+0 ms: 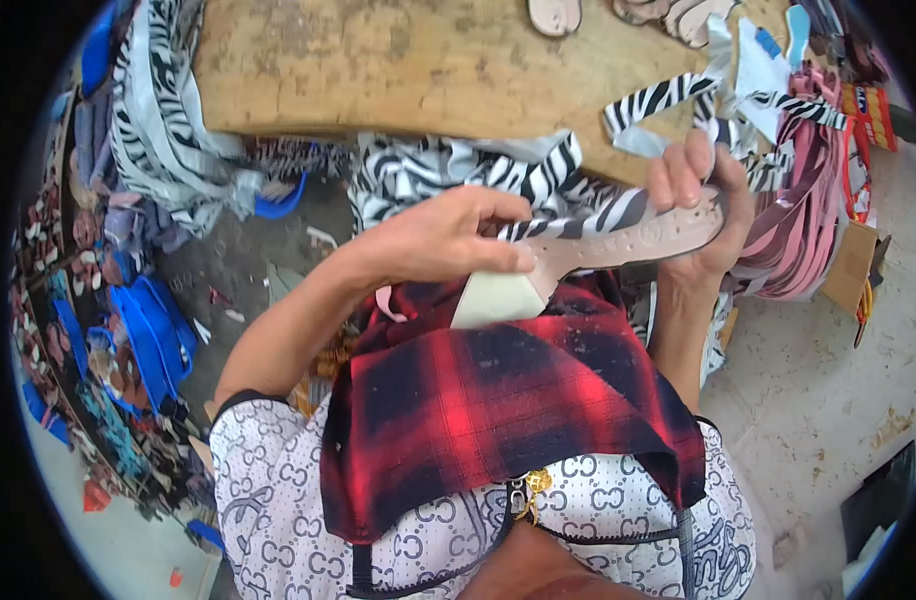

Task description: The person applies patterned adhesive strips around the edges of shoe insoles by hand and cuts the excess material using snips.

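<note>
Looks smooth and matt on the pale pink sole point(618, 247); like rough, worn wood on the table point(428, 65); like matt woven cloth on the plaid apron point(508, 390); like glossy metal on the gold-coloured ornament point(540, 482).

- A worn tan wooden tabletop point(398, 70) spans twelve o'clock.
- A glossy red-and-yellow packet point(870, 118) sits at two o'clock.
- A bundle of long pink straps point(800, 245) hangs at three o'clock.
- A bright blue plastic container point(156, 335) lies at nine o'clock.
</note>
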Motion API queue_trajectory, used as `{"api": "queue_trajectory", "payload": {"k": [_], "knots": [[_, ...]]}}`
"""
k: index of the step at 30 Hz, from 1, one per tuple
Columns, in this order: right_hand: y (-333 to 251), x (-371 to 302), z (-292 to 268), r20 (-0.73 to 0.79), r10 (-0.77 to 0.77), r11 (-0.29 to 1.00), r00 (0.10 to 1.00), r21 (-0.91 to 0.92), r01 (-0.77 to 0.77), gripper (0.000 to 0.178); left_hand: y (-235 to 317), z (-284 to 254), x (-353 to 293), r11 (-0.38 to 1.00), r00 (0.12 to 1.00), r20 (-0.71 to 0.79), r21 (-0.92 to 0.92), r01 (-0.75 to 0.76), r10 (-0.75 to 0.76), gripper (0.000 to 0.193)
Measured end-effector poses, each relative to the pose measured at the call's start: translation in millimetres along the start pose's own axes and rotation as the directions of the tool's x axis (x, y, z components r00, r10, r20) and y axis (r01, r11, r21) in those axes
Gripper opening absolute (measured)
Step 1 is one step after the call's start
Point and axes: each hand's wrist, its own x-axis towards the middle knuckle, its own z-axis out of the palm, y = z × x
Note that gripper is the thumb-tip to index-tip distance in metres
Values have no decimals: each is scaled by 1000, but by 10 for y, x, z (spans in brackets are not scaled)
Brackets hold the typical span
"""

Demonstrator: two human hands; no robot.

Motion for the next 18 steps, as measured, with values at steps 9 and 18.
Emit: {"api": "queue_trajectory", "payload": {"k": [9, 18], "knots": [[196, 369, 359, -302, -156, 960, 941, -271, 72, 27, 640, 163, 500, 799, 841, -310, 563, -213, 443, 95], [-457, 62, 37, -165, -68, 358, 984, -924, -130, 52, 505, -226, 914, 931, 763, -565, 29, -363, 315, 38]]}}
